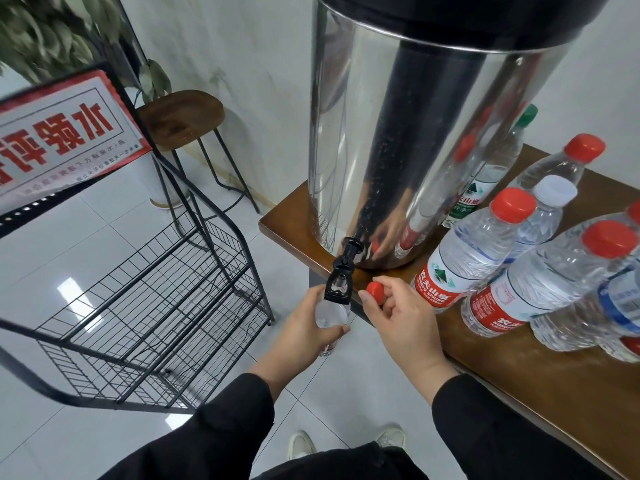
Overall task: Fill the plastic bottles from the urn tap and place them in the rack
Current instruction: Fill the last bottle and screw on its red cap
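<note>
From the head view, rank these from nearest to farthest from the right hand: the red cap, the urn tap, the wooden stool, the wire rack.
1. red cap: pinched in the right hand itself.
2. urn tap: just to its left, over the held bottle.
3. wire rack: on the floor, far left.
4. wooden stool: by the back wall, beyond the rack.

bottle [331,315] mouth hiding behind tap [338,284], fill level unreadable | left hand [304,327] covering bottle's side | urn [426,133] top running off upper edge | rightmost bottles [623,306] getting cut by right edge | sign [65,133] blurring, cropped left
</note>
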Tool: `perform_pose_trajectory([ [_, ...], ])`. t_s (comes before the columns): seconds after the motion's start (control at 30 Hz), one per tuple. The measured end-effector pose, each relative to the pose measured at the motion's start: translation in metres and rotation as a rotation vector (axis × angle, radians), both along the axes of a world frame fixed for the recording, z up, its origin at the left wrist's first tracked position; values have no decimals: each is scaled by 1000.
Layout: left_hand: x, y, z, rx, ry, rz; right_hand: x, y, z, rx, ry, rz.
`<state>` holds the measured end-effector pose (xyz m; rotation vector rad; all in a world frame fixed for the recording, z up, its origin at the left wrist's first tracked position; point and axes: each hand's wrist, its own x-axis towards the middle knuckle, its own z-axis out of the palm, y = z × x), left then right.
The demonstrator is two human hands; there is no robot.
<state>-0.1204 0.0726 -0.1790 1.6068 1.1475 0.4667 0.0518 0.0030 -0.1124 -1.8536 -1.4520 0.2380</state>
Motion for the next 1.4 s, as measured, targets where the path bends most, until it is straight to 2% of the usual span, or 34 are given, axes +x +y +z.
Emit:
perform_pose_trajectory([
  [1.4, 1, -1, 1, -4, -9, 0, 1, -1, -6, -22, -9, -11],
])
